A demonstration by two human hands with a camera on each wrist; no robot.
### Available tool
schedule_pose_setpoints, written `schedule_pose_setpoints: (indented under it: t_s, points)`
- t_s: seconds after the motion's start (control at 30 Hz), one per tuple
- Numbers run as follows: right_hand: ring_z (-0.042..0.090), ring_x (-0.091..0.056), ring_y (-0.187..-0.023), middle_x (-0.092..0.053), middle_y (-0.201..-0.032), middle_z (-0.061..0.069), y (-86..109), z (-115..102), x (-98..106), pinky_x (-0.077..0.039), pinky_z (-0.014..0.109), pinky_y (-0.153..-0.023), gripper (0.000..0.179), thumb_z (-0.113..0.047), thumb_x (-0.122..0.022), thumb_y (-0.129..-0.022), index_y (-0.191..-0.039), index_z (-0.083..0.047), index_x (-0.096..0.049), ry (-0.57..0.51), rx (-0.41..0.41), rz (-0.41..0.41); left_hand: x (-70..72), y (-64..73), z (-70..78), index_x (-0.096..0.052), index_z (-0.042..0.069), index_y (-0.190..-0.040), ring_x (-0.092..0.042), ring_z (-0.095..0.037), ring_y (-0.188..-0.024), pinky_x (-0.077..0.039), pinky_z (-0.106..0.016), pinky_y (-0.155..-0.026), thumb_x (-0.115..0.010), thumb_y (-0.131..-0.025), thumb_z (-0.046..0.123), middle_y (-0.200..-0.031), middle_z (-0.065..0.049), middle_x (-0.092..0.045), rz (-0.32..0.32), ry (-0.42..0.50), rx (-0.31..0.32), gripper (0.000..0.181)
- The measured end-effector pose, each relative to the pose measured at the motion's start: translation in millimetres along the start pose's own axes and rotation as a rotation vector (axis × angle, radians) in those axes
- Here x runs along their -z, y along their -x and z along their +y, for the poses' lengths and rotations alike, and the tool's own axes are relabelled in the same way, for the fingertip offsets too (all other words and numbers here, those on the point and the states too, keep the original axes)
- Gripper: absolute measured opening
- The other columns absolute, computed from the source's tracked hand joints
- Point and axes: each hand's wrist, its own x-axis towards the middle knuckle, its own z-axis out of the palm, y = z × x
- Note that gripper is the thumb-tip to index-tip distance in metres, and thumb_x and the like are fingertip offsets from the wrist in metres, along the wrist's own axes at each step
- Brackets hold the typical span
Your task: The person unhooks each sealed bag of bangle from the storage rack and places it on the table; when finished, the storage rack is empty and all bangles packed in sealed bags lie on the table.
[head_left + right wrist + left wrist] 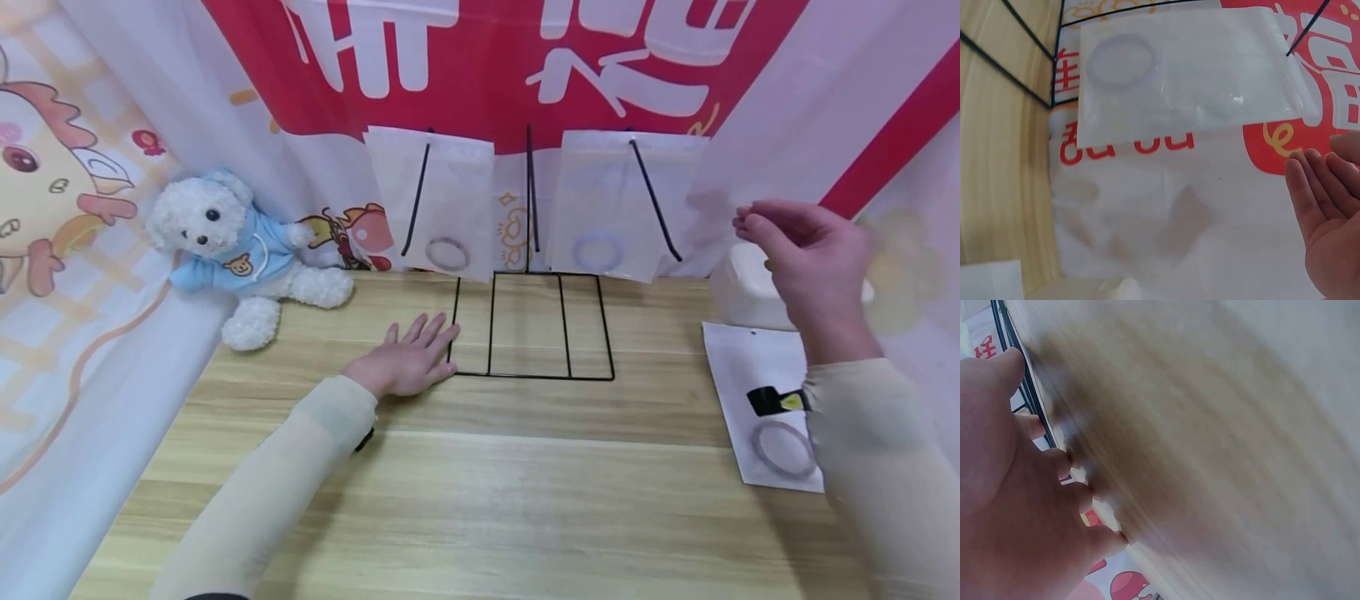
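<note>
A black wire rack (491, 333) stands on the wooden table, with white pouches hanging from its prongs. The left pouch (450, 192) and the right pouch (622, 183) each show a pale ring near the bottom. My left hand (405, 358), fingers spread, rests beside the left edge of the rack's base. In the left wrist view its fingertips (1113, 539) meet the tabletop. Raised in the air right of the right pouch is my right hand (817, 258). Its fingers are slightly bent, thumb close to them, with nothing seen in it; the right wrist view shows it apart from the hanging pouch (1191, 75).
Another white pouch with a ring (750, 400) lies on the table (525, 508) at the right, partly under my right forearm. Behind it is a white rounded container (738, 287). A white plush dog (198, 212) in blue sits at the back left. Printed cloth (315, 92) hangs behind.
</note>
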Motion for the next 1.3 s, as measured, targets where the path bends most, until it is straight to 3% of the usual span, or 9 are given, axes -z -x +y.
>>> schedule_pose_setpoints:
  t_s: [0.2,0.57,0.8,1.3]
  points:
    - [0.011,-0.077,-0.106,-0.08,-0.121,0.003,-12.9,2,-16,-0.058,0.009,-0.087,0.047,-0.026,-0.089,-0.09,-0.132,-0.009,-0.078,-0.182,0.041,-0.005,0.7,0.8,-0.2,-0.002,0.027,-0.176,0.007,-0.038,-0.17,0.0,-0.076,-0.13,-0.032,-0.115,0.059,-0.184,-0.007,0.009,0.003,-0.001,-0.005,0.075]
    - [0.006,-0.074,-0.108,-0.077,-0.122,-0.008,-34.5,-4,-30,-0.055,0.014,-0.102,0.058,-0.047,-0.091,-0.082,-0.132,-0.02,-0.079,-0.06,-0.05,0.06,0.3,1.3,1.3,-0.003,0.027,-0.176,0.008,-0.036,-0.17,0.0,-0.074,-0.131,-0.031,-0.115,0.06,-0.184,-0.006,0.009,0.002,0.001,-0.002,0.075]
    - [0.006,-0.067,-0.105,-0.073,-0.115,-0.012,-47.3,-10,-45,-0.055,0.013,-0.09,0.044,-0.04,-0.086,-0.092,-0.131,-0.02,-0.078,0.016,-0.017,0.044,-0.1,0.9,0.5,-0.002,0.027,-0.176,0.008,-0.037,-0.17,0.0,-0.076,-0.13,-0.032,-0.115,0.059,-0.184,-0.006,0.009,0.006,-0.004,-0.005,0.075]
    - [0.007,-0.067,-0.105,-0.073,-0.121,-0.011,-54.3,-19,-67,-0.056,0.024,-0.106,0.049,-0.051,-0.086,-0.089,-0.13,-0.024,-0.077,0.025,-0.007,0.066,0.1,1.5,0.7,-0.003,0.027,-0.176,0.008,-0.036,-0.17,-0.001,-0.075,-0.131,-0.031,-0.115,0.059,-0.184,-0.005,0.009,0.002,0.001,-0.002,0.075]
